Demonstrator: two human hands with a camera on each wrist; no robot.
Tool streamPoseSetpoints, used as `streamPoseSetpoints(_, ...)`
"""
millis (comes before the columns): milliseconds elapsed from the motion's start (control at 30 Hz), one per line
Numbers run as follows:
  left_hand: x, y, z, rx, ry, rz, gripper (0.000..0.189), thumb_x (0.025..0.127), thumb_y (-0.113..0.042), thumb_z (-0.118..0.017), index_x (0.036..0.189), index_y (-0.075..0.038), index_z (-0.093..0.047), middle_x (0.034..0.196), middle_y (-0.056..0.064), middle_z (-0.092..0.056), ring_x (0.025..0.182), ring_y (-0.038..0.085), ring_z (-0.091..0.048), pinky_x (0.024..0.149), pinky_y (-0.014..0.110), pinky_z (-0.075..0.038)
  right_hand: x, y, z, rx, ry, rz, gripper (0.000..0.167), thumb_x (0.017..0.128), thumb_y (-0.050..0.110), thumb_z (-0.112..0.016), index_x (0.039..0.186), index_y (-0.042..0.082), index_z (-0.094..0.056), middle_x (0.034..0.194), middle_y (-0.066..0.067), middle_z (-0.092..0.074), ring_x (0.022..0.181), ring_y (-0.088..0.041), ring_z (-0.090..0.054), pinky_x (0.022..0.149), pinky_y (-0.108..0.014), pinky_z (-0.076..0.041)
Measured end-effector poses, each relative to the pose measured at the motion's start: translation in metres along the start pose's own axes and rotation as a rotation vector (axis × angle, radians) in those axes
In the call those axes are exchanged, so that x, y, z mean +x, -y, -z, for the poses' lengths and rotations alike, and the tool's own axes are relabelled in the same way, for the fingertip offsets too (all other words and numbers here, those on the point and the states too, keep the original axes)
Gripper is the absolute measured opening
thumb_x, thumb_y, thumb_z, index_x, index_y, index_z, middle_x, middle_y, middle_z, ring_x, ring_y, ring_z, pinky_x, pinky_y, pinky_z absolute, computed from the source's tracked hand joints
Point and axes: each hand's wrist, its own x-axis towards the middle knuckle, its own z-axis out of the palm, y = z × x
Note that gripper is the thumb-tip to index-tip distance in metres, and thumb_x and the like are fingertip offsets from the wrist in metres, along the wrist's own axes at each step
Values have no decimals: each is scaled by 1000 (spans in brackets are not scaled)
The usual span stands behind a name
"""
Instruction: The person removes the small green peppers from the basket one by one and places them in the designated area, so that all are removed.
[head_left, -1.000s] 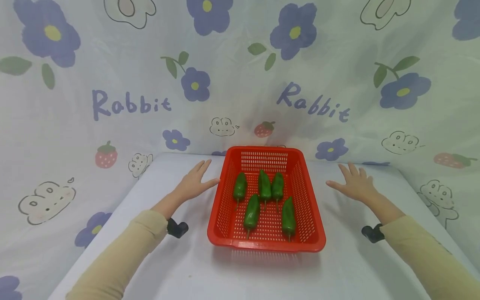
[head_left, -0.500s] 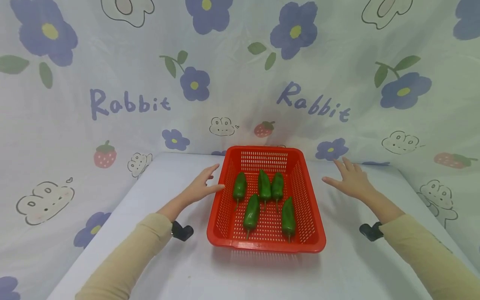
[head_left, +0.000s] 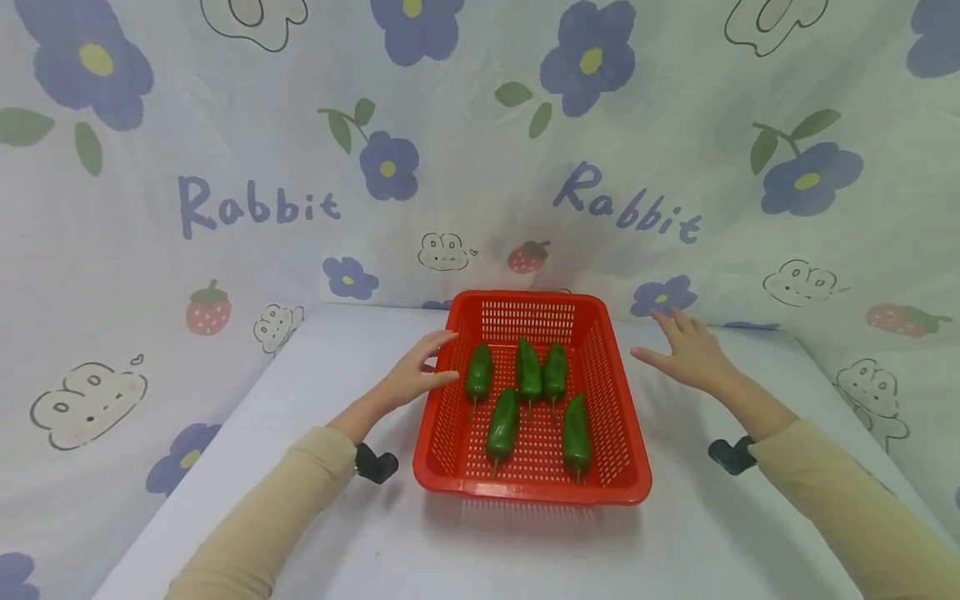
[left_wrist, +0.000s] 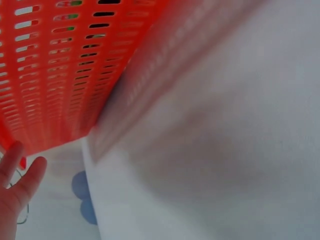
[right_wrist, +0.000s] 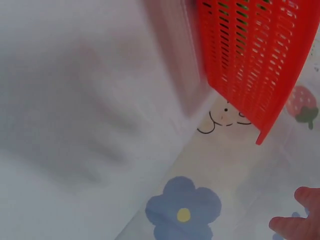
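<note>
A red plastic basket (head_left: 532, 490) with slotted walls stands on the white table in the head view. Several green peppers (head_left: 576, 433) lie apart on its floor, stems pointing toward me. At the basket's left rim is my left hand (head_left: 416, 372), thumb and fingers spread, fingertips overlapping the rim in the head view. The left wrist view has two of its fingertips (left_wrist: 30, 180) near a corner of the basket wall. My right hand (head_left: 690, 352) hovers right of the basket with fingers spread and a gap to the rim. Only its fingertips (right_wrist: 287, 225) appear in the right wrist view.
A white tabletop (head_left: 337, 533) surrounds the basket. Behind it and along both sides hangs a white cloth (head_left: 480, 183) printed with flowers, strawberries and rabbits. Each wrist carries a small black camera (head_left: 377, 465).
My left hand has moved right to the basket's rim, its fingers bending a little. My right hand has come left, closer to the basket. Basket and peppers have stayed put.
</note>
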Motion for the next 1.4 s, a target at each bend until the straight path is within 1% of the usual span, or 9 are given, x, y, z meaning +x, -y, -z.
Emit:
streamPoseSetpoints(267, -2, 6, -3, 0, 21, -38, 61, 84, -25, -62, 137, -9, -38, 149, 10, -23, 128, 33, -34, 92, 47, -44, 5, 9, 4, 2, 5, 25, 85, 85, 52, -52, 141, -5, -22, 145, -34, -12, 127, -57, -14, 99, -68, -15)
streamPoseSetpoints(567, -3, 18, -6, -35, 26, -54, 59, 84, -22, -61, 135, -4, -39, 151, 6, -17, 134, 29, -23, 92, 48, -43, 12, 24, 13, 7, 12, 63, 84, 86, 51, -52, 141, -4, -22, 145, -33, -13, 130, -52, -12, 103, -65, -12)
streamPoseSetpoints(800, -4, 22, -9, -61, 15, -46, 56, 85, -19, -59, 136, -6, -39, 152, 5, -15, 132, 29, -28, 92, 45, -44, 16, 40, 19, 46, 30, 56, 86, 85, 54, -51, 143, -1, -20, 147, -31, -10, 131, -53, -8, 103, -65, -9)
streamPoseSetpoints(867, -6, 20, -10, -70, 13, -37, 56, 86, -18, -58, 136, -5, -37, 152, 5, -14, 131, 31, -29, 93, 46, -43, 18, 44, 20, 54, 34, 61, 85, 85, 53, -50, 144, 0, -18, 147, -30, -10, 132, -53, -7, 103, -65, -8)
streamPoseSetpoints(1033, -14, -3, -8, -90, 17, -33, 54, 86, -13, -55, 134, 2, -37, 151, 14, -14, 127, 37, -31, 93, 48, -43, 22, 54, 21, 80, 46, 62, 84, 86, 53, -50, 144, 2, -17, 149, -28, -8, 133, -51, -6, 104, -64, -4)
streamPoseSetpoints(1100, -16, -10, -7, -96, 21, -29, 53, 86, -12, -55, 134, 4, -37, 151, 16, -14, 126, 38, -32, 93, 47, -43, 24, 58, 21, 92, 48, 58, 83, 86, 52, -50, 145, 3, -17, 149, -27, -7, 133, -50, -6, 102, -66, -5)
streamPoseSetpoints(1167, -16, -10, -8, -110, 20, -25, 53, 86, -10, -54, 134, 4, -36, 151, 15, -14, 125, 38, -34, 93, 47, -43, 26, 62, 21, 103, 49, 57, 82, 86, 51, -50, 145, 3, -17, 149, -26, -8, 133, -50, -8, 101, -67, -9)
streamPoseSetpoints(1233, -16, -8, -9, -128, 18, -33, 52, 86, -10, -53, 134, 5, -36, 151, 16, -14, 124, 38, -35, 92, 46, -44, 28, 67, 20, 114, 50, 57, 81, 87, 50, -50, 145, 4, -17, 149, -26, -9, 133, -50, -10, 99, -68, -13)
streamPoseSetpoints(1400, -9, 16, -15, -169, -6, -61, 51, 87, -9, -52, 134, 2, -37, 151, 13, -14, 121, 41, -36, 90, 50, -45, 35, 75, 15, 148, 49, 66, 81, 87, 50, -50, 145, 3, -17, 149, -26, -11, 133, -49, -14, 100, -66, -18)
